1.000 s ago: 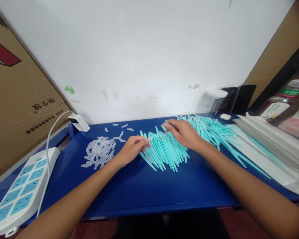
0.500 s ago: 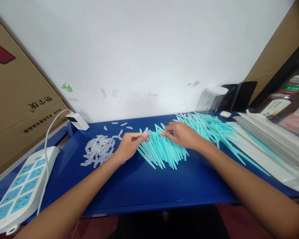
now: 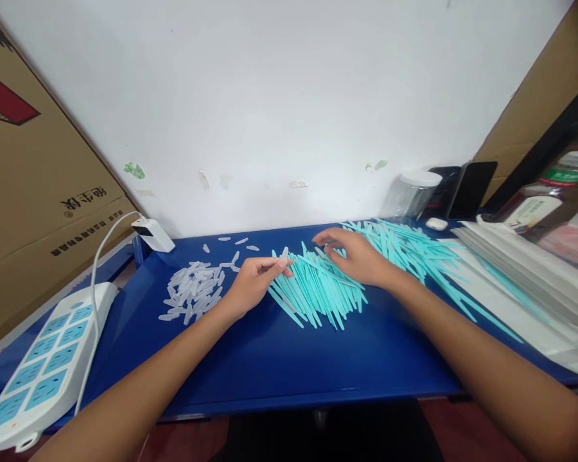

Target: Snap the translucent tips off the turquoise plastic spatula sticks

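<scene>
A heap of thin teal plastic sticks (image 3: 318, 292) lies in the middle of the blue table (image 3: 270, 366). A second, looser spread of teal sticks (image 3: 404, 247) lies further right. My left hand (image 3: 253, 282) is at the heap's left edge, its fingers pinching a small clear cap (image 3: 283, 255). My right hand (image 3: 356, 256) rests on top of the heap with its fingers curled, and one teal stick (image 3: 325, 268) runs out from under them toward the left hand. A pile of small clear plastic caps (image 3: 192, 292) sits left of my left hand.
A white power strip (image 3: 43, 366) with blue sockets and its cable lies at the left edge, beside a cardboard box (image 3: 33, 192). Stacked clear bags (image 3: 525, 269), a clear jar (image 3: 409, 196), two dark phones (image 3: 462, 189) and a bottle (image 3: 539, 205) stand at the right.
My left hand moved up from the heap's edge with a clear cap at its fingertips. My right hand shifted slightly and drew one teal stick toward the left hand.
</scene>
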The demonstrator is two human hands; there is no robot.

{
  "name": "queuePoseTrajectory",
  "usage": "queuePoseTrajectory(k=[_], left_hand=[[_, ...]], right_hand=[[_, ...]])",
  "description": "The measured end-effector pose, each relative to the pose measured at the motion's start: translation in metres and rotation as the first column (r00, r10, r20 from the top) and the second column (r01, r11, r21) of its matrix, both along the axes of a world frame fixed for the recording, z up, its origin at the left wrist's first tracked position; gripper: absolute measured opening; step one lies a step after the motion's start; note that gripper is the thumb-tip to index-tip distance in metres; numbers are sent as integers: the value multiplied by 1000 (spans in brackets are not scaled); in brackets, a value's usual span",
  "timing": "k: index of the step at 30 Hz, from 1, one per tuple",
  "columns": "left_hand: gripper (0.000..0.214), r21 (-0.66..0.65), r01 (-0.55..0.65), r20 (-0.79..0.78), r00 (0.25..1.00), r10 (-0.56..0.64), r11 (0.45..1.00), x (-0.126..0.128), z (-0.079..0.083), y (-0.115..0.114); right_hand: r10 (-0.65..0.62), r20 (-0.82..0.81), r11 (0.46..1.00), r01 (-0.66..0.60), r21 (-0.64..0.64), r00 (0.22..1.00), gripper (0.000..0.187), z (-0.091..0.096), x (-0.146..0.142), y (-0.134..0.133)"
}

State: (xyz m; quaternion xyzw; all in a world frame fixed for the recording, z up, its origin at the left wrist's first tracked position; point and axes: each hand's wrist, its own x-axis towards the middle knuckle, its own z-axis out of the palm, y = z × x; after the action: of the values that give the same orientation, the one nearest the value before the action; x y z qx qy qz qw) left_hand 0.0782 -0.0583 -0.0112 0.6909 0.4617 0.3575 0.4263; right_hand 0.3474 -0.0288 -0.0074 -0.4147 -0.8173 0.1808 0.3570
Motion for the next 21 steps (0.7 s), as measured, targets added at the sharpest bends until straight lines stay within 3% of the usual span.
queuePoseTrajectory(k=[3,6,16,21], left_hand=[[47,-18,-7,14,1000,7,1000,0,2,0],[45,-20,9,17,1000,-9,1000,-1,3,-1],[43,31,15,-6,1000,-15,999,0,6,-4],[42,73,64,2,998,-64,995,-2,1,0]], right_hand=[[-167,57,984,162,80,984,23,3,6,5],[-239,184,968,219,120,953,16,7,12,8],[-40,375,991,85,-104,926,17,-2,15,6],[-30,315,997,50,-56,949,17,0,15,5]])
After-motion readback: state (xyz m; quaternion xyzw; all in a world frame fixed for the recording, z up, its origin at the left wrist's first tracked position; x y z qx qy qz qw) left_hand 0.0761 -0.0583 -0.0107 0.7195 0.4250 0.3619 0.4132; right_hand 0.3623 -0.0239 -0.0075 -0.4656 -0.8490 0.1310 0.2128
